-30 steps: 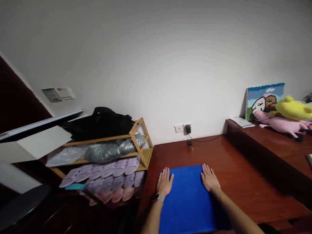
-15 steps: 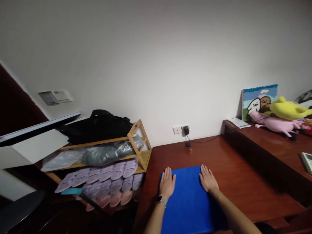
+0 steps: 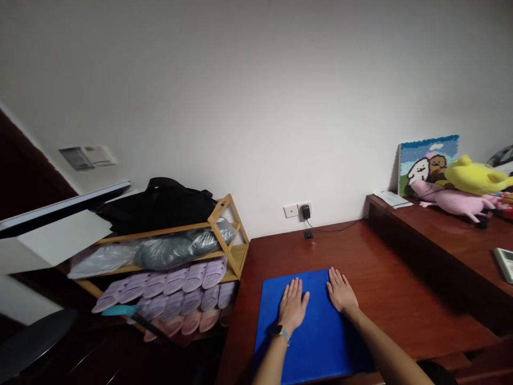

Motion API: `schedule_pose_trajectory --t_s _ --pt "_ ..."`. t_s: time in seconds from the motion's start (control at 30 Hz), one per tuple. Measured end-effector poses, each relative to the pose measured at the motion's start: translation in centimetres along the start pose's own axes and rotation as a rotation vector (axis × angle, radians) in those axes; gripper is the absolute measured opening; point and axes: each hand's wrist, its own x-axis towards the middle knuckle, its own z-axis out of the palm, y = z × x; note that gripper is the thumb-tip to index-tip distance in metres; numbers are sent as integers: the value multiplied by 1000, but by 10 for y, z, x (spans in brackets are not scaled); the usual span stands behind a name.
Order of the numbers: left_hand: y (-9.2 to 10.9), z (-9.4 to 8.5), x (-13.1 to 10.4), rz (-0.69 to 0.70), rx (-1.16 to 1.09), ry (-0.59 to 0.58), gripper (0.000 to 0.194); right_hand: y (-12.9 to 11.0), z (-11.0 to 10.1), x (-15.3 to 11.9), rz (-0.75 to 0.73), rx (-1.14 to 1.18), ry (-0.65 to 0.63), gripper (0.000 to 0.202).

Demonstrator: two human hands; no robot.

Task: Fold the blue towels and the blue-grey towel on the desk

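A flat blue sheet (image 3: 316,331), smooth like a mat, lies on the reddish-brown wooden desk (image 3: 385,299). My left hand (image 3: 293,305), with a watch on its wrist, rests palm down on the sheet, left of its middle, fingers stretched forward. My right hand (image 3: 342,291) lies flat over the sheet's far right corner and edge, its fingers pointing away from me. Neither hand grips anything. The part of the sheet nearest me runs between my forearms, and its right side is in shadow.
Left of the desk stands a wooden rack (image 3: 236,256) with lilac slippers (image 3: 194,275), plastic-wrapped items and a black bag (image 3: 160,206). A black plug adapter (image 3: 305,212) sits in the wall socket. On the raised right surface lie plush toys (image 3: 452,199) and papers (image 3: 393,199).
My left hand has moved right, from the sheet's left edge onto its surface, uncovering the far left corner. My right hand has stayed at the right edge.
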Motion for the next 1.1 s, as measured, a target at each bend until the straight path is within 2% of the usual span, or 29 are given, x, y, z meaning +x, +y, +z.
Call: schedule_pose_trajectory --t_s 0.13,0.2,0.27,0.47,0.63,0.93,1.1 --pt "-58 -18 -28 -156 61 -16 75 -1 -2 -1 5 -3 -8 69" --pt "-78 -19 -37 -209 78 -3 75 0 -1 -1 6 -7 -7 69" --pt "-89 -17 -43 -231 79 22 75 0 1 -1 7 -10 -6 69" --pt "-90 -7 -44 -206 94 93 72 0 1 0 24 -10 -31 70" --pt "-86 -8 -45 -211 120 111 71 -3 -8 -1 36 -7 -77 70" --pt "-88 -5 -42 -212 117 126 70 -3 -1 -38 22 -24 -66 70" --pt "-89 -4 -41 -212 129 109 71 -3 0 -44 14 -25 -38 69"
